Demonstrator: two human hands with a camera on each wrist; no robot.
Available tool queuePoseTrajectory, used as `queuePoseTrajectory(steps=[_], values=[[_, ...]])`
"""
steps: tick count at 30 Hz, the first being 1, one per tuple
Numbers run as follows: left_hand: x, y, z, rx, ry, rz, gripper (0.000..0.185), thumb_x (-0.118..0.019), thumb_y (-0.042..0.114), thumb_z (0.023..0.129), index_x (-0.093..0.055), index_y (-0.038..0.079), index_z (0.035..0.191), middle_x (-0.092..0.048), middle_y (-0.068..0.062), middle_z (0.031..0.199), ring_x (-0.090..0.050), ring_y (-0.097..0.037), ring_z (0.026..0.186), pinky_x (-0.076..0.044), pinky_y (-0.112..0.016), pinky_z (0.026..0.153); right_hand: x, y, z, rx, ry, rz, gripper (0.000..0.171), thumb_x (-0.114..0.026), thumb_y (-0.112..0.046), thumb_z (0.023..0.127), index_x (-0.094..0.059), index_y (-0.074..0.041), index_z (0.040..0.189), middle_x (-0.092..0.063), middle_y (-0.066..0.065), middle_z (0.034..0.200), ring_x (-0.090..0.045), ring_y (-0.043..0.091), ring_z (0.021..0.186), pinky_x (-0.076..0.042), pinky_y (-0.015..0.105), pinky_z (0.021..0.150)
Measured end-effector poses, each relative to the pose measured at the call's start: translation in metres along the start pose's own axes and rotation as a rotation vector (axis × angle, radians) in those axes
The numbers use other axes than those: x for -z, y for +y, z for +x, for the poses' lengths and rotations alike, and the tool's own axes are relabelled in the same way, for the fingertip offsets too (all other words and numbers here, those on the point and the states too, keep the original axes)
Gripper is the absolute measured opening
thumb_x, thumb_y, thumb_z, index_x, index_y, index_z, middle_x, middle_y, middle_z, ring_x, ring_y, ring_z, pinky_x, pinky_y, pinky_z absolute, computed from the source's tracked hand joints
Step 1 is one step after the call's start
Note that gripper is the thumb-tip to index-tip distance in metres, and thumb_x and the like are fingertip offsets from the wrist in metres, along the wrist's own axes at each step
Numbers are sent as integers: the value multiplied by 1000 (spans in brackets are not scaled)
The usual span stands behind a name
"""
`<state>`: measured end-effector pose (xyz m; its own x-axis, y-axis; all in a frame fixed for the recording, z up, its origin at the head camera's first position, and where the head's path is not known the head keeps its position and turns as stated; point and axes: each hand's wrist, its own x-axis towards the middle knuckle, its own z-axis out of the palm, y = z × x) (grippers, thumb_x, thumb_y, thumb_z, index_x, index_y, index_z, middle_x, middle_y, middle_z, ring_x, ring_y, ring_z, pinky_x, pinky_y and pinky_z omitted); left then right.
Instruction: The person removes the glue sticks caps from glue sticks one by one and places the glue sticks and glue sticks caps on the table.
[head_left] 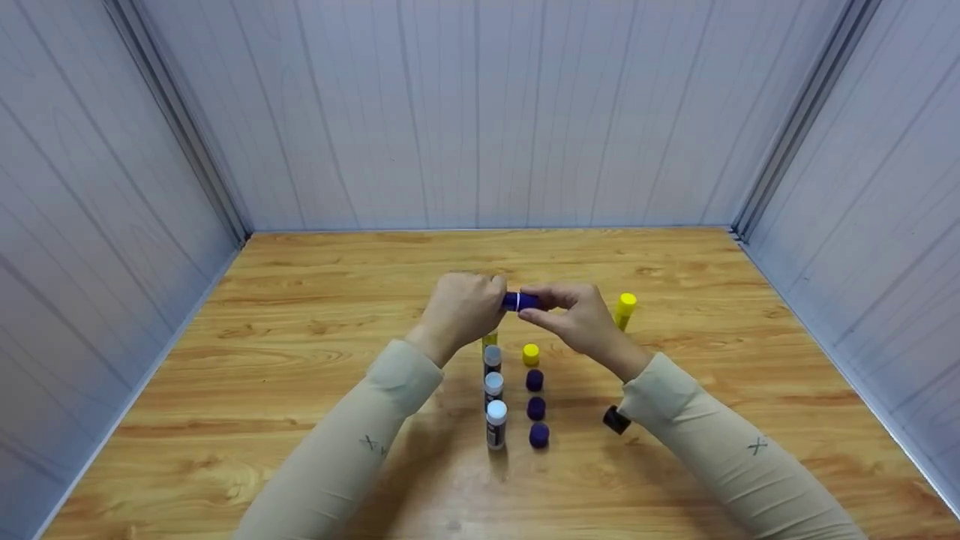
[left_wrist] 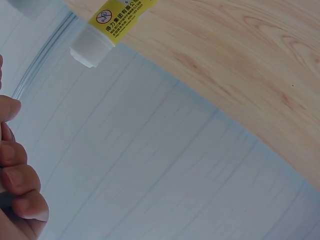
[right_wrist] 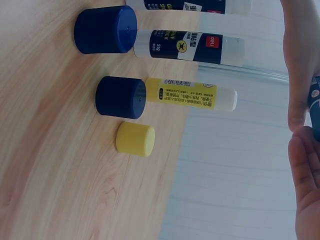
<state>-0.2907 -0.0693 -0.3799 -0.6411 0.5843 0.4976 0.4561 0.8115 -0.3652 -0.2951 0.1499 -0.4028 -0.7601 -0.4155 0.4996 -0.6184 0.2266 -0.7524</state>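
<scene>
Right above the middle of the tabletop (head_left: 300,300), both hands meet around a dark blue glue stick (head_left: 520,301) held level in the air. The left hand (head_left: 459,307) has its fingers curled round one end of the stick, and the right hand (head_left: 574,315) pinches the other end between thumb and fingertips — so each hand is closed on the same stick, which touches nothing below it.

Under the hands, nearer the person, stands a short column of uncapped glue sticks (head_left: 495,409), upright with pale tips showing; the one at the far end has a yellow body (head_left: 489,339) and is partly hidden by the left wrist. Just beside that column runs a second one of loose caps: a yellow cap (head_left: 531,354) at the far end, then three dark blue caps (head_left: 535,409) in a line towards the person. The caps and the sticks are close but apart.

Off to the right, past the right hand, a capped yellow glue stick (head_left: 625,309) stands by itself. A small black cap-like piece (head_left: 616,420) lies near the right sleeve — what it is exactly cannot be told.

From the right wrist view, the yellow cap (right_wrist: 135,139) sits just beside a blue cap (right_wrist: 120,97), with the yellow-labelled stick (right_wrist: 190,93) behind it. The left wrist view shows only curled fingertips (left_wrist: 20,185) at the edge and the pale tip of that yellow stick (left_wrist: 107,27).
</scene>
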Motion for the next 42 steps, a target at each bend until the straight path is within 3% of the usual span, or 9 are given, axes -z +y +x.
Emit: queuePoseTrajectory(steps=[9,15,20,24,31,37,42], values=[[3,1,2,-6,-6,-38,27,-75,25,101,-67,13,78,-61,2,60,-31,-9,51,-48,-28,45,3,0,-2,30,1,-27,23,-82,-6,97,-82,0,118,-83,15,111,-77,10,94,-61,21,82],[6,-2,3,-2,-66,-152,23,-76,22,100,-71,9,82,-68,-3,66,-44,-13,52,-57,-34,52,7,0,-2,52,-7,-66,23,-83,-10,96,-82,-2,118,-84,13,110,-77,12,93,-59,20,79],[6,-16,0,69,-110,-258,22,-76,15,97,-71,6,78,-70,-9,69,-58,-21,56,-60,-44,56,18,4,-4,86,20,-122,25,-84,-7,95,-82,0,119,-84,14,107,-79,20,92,-60,19,78],[1,-32,-6,132,-91,-265,24,-75,12,96,-68,6,73,-68,-9,67,-53,-21,56,-59,-49,55,28,12,-8,65,62,-162,26,-84,-4,94,-81,0,120,-83,14,105,-78,20,91,-59,17,79],[-6,-43,-12,147,-58,-306,26,-74,11,96,-64,7,72,-63,-7,65,-45,-18,57,-58,-49,55,32,21,-8,-8,52,-189,31,-83,-6,96,-79,-1,126,-82,15,112,-78,28,96,-58,18,80],[-8,-47,-13,238,-129,-414,31,-71,14,99,-56,11,72,-48,0,65,-41,-17,61,-45,-40,56,30,29,-6,-38,4,-258,33,-77,-1,99,-74,5,131,-79,21,118,-76,32,96,-64,34,86],[-9,-48,-13,331,-194,-526,26,-67,17,103,-65,9,79,-50,-1,68,-41,-18,63,-37,-35,61,22,34,-7,-97,-77,-299,35,-67,3,102,-68,11,137,-76,25,121,-74,35,99,-64,47,89]])
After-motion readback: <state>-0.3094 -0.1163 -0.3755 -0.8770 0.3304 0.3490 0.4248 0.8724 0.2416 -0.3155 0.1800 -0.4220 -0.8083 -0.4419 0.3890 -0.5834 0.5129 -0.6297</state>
